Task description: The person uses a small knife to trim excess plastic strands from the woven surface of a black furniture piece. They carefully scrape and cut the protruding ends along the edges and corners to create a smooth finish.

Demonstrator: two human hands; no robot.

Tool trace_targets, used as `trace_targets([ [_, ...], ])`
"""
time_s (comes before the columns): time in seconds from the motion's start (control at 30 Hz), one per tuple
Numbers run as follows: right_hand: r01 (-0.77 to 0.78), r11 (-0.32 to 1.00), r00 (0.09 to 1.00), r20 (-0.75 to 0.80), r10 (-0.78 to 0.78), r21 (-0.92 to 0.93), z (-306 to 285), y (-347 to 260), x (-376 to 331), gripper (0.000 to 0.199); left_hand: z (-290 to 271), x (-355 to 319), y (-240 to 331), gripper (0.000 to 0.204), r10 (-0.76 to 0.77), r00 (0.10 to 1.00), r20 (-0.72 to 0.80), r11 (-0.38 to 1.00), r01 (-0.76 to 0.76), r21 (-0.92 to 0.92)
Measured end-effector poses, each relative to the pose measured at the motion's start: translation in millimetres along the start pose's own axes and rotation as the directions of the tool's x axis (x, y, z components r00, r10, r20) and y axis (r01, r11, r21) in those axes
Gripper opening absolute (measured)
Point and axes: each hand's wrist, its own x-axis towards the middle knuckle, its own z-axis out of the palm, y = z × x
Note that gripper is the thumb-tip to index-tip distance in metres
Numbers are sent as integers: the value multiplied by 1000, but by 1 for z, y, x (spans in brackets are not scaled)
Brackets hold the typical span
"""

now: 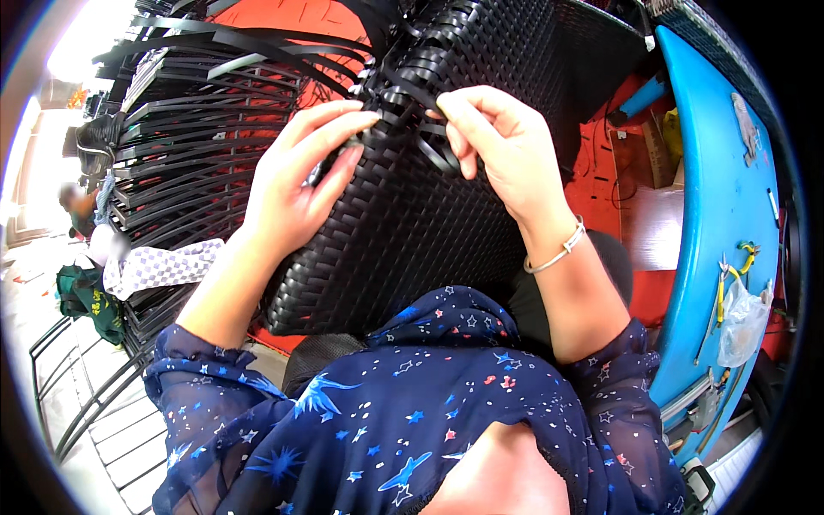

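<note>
A large panel of black woven flat strips [343,249] leans up in front of me, its upper edge between my hands. My left hand [305,167] rests along the left edge of the weave, fingers stretched out and slightly apart, the tips touching the strips. With the thumb and bent fingers of my right hand [502,137] I pinch a black flat strip [421,99]. Below that pinch, a loop of strip [436,150] stands out from the weave. Several long loose strips [283,53] fan away to the upper left from the same edge.
Black metal frames [184,163] are stacked on the left over a red floor [601,184]. On the right, a blue table [699,112] holds yellow-handled pliers [730,270] and a clear plastic bag [742,322]. People sit at the far left, near a green bag [90,300].
</note>
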Motion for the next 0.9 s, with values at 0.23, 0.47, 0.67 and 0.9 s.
trace_targets([
  [0.23,58,991,998,-27,-62,-121,-8,-24,-14,11,0,-12,12,32,2,1000,20,999,-1,-35],
  [0.47,186,982,957,-223,-185,-16,-2,-40,-17,10,0,-15,11,71,-367,923,-114,910,330,-252],
  [0.67,378,926,881,-307,-360,-2,-6,-49,-13,13,-3,-17,-16,60,-647,576,500,183,753,-632],
  [0.9,434,900,869,-273,-413,19,-18,-47,-8,15,3,-7,0,56,-595,621,510,251,747,-616],
])
